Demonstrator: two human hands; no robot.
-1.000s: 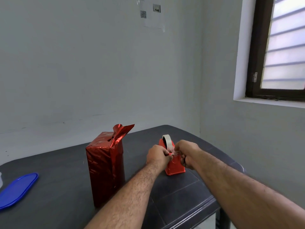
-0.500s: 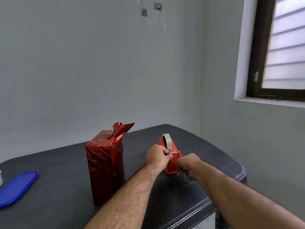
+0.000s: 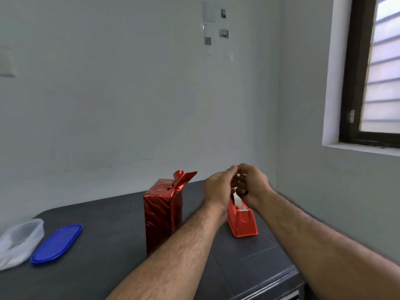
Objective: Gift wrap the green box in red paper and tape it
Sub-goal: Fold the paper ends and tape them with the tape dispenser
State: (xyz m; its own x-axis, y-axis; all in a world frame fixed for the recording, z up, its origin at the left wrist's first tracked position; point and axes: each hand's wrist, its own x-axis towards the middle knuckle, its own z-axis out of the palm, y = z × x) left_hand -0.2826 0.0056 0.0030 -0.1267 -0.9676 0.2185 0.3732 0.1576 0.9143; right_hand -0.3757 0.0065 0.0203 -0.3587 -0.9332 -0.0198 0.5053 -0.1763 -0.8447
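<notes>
The box, wrapped in shiny red paper (image 3: 162, 213), stands upright on the dark table (image 3: 108, 245). A loose flap of paper sticks up at its top right corner. To its right sits the red tape dispenser (image 3: 243, 221), its pale roll partly hidden by my hands. My left hand (image 3: 217, 188) and my right hand (image 3: 254, 182) are raised just above the dispenser, fingertips meeting. Both pinch a short strip of clear tape between them, which is barely visible. Neither hand touches the box.
A blue oval lid (image 3: 56, 243) lies at the table's left, beside a clear plastic container (image 3: 20, 239). The table's front right corner (image 3: 290, 276) is close to my right forearm. Walls stand behind and to the right, with a window (image 3: 381, 68).
Both hands have lifted off the dispenser and come together above it; earlier the left held the dispenser while the right pulled tape toward me. The view has tilted and shifted left.
</notes>
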